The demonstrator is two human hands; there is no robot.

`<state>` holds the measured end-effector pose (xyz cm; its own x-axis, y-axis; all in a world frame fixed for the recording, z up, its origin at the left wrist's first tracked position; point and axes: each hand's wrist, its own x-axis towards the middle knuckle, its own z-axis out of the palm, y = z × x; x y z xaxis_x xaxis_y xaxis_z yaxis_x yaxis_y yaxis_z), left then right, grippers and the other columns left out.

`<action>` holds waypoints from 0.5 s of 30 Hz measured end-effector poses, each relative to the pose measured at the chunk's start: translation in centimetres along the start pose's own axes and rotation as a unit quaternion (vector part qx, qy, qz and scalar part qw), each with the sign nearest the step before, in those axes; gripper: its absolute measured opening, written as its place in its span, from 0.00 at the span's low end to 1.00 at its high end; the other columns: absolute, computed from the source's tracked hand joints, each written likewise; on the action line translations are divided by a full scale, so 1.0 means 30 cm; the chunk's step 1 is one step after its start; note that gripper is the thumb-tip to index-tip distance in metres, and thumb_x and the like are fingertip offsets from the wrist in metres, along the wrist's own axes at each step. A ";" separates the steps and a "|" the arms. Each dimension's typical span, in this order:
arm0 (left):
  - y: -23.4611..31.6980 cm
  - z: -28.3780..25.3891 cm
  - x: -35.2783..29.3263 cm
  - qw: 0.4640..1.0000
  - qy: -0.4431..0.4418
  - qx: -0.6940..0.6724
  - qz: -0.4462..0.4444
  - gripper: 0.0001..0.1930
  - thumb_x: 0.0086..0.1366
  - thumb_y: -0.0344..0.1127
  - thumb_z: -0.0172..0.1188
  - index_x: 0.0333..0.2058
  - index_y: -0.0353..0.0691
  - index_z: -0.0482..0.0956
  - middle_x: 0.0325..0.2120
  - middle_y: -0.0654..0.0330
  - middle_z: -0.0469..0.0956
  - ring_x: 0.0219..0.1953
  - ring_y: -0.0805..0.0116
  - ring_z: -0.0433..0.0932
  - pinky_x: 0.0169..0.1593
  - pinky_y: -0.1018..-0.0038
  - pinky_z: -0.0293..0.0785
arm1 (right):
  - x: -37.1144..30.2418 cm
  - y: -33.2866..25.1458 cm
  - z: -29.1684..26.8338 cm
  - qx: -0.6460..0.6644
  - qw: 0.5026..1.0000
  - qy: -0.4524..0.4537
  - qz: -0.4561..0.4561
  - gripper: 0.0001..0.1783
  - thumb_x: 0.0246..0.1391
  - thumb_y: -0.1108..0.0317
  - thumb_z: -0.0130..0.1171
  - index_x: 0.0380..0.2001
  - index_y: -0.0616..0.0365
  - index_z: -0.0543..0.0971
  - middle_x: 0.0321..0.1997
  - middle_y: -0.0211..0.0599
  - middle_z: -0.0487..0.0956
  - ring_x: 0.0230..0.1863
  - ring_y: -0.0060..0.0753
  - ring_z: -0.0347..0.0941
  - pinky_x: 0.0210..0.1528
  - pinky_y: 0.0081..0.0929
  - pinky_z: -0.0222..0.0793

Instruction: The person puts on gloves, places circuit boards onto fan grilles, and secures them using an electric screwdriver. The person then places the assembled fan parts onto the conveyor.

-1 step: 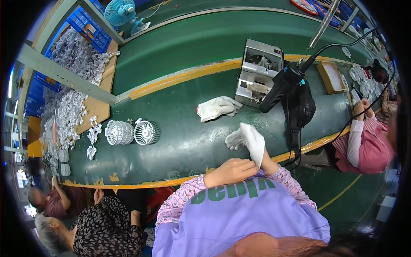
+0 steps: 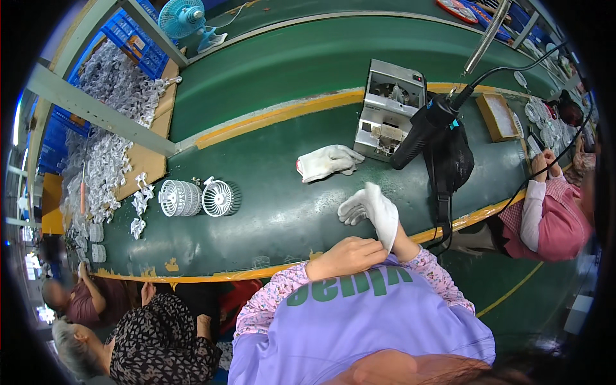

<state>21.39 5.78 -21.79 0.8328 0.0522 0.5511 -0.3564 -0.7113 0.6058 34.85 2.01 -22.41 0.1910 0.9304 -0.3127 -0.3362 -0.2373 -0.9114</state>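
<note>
My right hand (image 2: 373, 210) wears a white work glove, its gloved fingers extended leftward over the green bench. Bare, my left hand (image 2: 348, 258) pinches the cuff of that glove at the right wrist. Beyond them, a second white glove (image 2: 328, 162) lies flat on the bench, its cuff toward the left. White round fan-guard baskets stand to the left: a nested stack (image 2: 179, 197) on its side and a single one (image 2: 218, 197) beside it.
A metal box machine (image 2: 390, 109) stands at the back, next to a black hand tool (image 2: 420, 131) hanging from a spring and cable. Left lies a heap of clear plastic parts (image 2: 109, 96). An open carton (image 2: 497, 115) sits right. Co-workers sit on both sides.
</note>
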 end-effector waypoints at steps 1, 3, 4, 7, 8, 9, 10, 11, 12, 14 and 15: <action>0.001 -0.005 0.001 1.000 -0.028 -0.011 -0.003 0.10 0.47 0.24 0.56 0.31 0.35 0.71 0.24 0.59 0.68 0.26 0.63 0.72 0.26 0.71 0.70 | 0.008 -0.025 -0.005 0.061 0.996 -0.063 0.022 0.38 0.59 0.38 0.30 0.43 0.67 0.71 0.29 0.44 0.78 0.32 0.31 0.73 0.37 0.24 0.68; -0.003 0.002 -0.016 0.998 -0.049 -0.038 -0.018 0.10 0.47 0.24 0.56 0.32 0.35 0.71 0.24 0.59 0.67 0.25 0.63 0.71 0.26 0.71 0.70 | 0.031 -0.044 0.001 0.210 0.960 -0.184 0.023 0.48 0.52 0.28 0.28 0.58 0.64 0.58 0.37 0.48 0.76 0.42 0.38 0.71 0.47 0.31 0.66; -0.006 0.004 -0.023 0.994 -0.072 -0.069 -0.032 0.11 0.47 0.24 0.56 0.32 0.35 0.70 0.24 0.59 0.66 0.25 0.62 0.71 0.26 0.70 0.69 | 0.015 -0.059 0.018 0.247 0.960 -0.117 0.063 0.48 0.52 0.28 0.27 0.59 0.62 0.55 0.43 0.48 0.74 0.44 0.39 0.69 0.48 0.34 0.66; 0.004 -0.020 -0.010 0.990 -0.092 -0.092 -0.047 0.10 0.47 0.26 0.57 0.32 0.36 0.72 0.24 0.59 0.70 0.26 0.62 0.72 0.28 0.71 0.71 | 0.016 -0.055 0.062 0.344 0.937 -0.053 0.007 0.32 0.58 0.45 0.39 0.56 0.59 0.60 0.51 0.45 0.69 0.51 0.42 0.67 0.54 0.42 0.63; -0.012 -0.027 -0.010 0.995 -0.063 -0.072 -0.039 0.09 0.48 0.26 0.57 0.31 0.37 0.73 0.25 0.59 0.72 0.27 0.62 0.73 0.29 0.71 0.72 | 0.036 -0.016 0.050 0.333 0.940 -0.033 -0.063 0.25 0.59 0.54 0.44 0.53 0.59 0.63 0.49 0.44 0.70 0.50 0.41 0.67 0.53 0.41 0.64; -0.031 -0.051 -0.004 0.998 -0.032 -0.049 -0.034 0.08 0.49 0.27 0.57 0.31 0.38 0.74 0.26 0.59 0.74 0.28 0.62 0.75 0.30 0.72 0.72 | 0.048 -0.005 0.045 0.289 0.947 0.002 -0.140 0.12 0.55 0.70 0.50 0.42 0.59 0.68 0.41 0.38 0.72 0.43 0.29 0.69 0.46 0.29 0.66; -0.066 -0.105 -0.001 0.999 -0.031 -0.009 -0.028 0.06 0.52 0.28 0.58 0.31 0.39 0.76 0.28 0.57 0.77 0.29 0.61 0.76 0.32 0.71 0.73 | 0.066 0.000 0.020 0.152 0.968 0.055 -0.194 0.05 0.54 0.75 0.50 0.35 0.58 0.68 0.32 0.32 0.71 0.35 0.24 0.69 0.40 0.22 0.67; -0.105 -0.155 -0.025 0.995 0.049 -0.004 -0.089 0.06 0.53 0.27 0.57 0.32 0.40 0.76 0.29 0.56 0.76 0.30 0.59 0.76 0.33 0.69 0.73 | 0.066 -0.020 0.019 0.127 0.973 0.071 -0.177 0.04 0.53 0.76 0.51 0.33 0.59 0.68 0.29 0.30 0.71 0.29 0.20 0.68 0.34 0.18 0.67; -0.125 -0.208 -0.034 0.976 0.110 0.133 -0.133 0.10 0.50 0.25 0.54 0.34 0.40 0.76 0.27 0.57 0.75 0.29 0.57 0.74 0.34 0.67 0.72 | 0.060 -0.029 0.008 0.116 0.976 0.076 -0.166 0.05 0.54 0.75 0.51 0.34 0.59 0.69 0.28 0.29 0.71 0.26 0.17 0.67 0.28 0.15 0.65; -0.224 -0.318 -0.042 0.935 0.178 0.253 -0.170 0.15 0.48 0.19 0.51 0.36 0.39 0.75 0.34 0.54 0.74 0.38 0.55 0.73 0.41 0.66 0.71 | 0.050 -0.043 0.006 0.009 0.987 0.088 -0.137 0.06 0.53 0.74 0.53 0.36 0.61 0.70 0.27 0.28 0.71 0.24 0.15 0.67 0.25 0.13 0.64; -0.258 -0.351 -0.042 0.918 0.137 0.306 -0.212 0.17 0.47 0.19 0.51 0.38 0.40 0.75 0.41 0.53 0.72 0.44 0.55 0.70 0.45 0.67 0.69 | 0.054 -0.029 0.007 0.001 0.992 0.070 -0.108 0.08 0.53 0.73 0.54 0.38 0.61 0.70 0.27 0.28 0.72 0.23 0.14 0.66 0.23 0.12 0.63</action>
<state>18.65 18.61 -21.14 0.6732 0.5307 0.5150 0.3504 -0.8422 0.4098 35.27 3.79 -22.08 0.3859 0.9112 -0.1442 -0.2758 -0.0352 -0.9606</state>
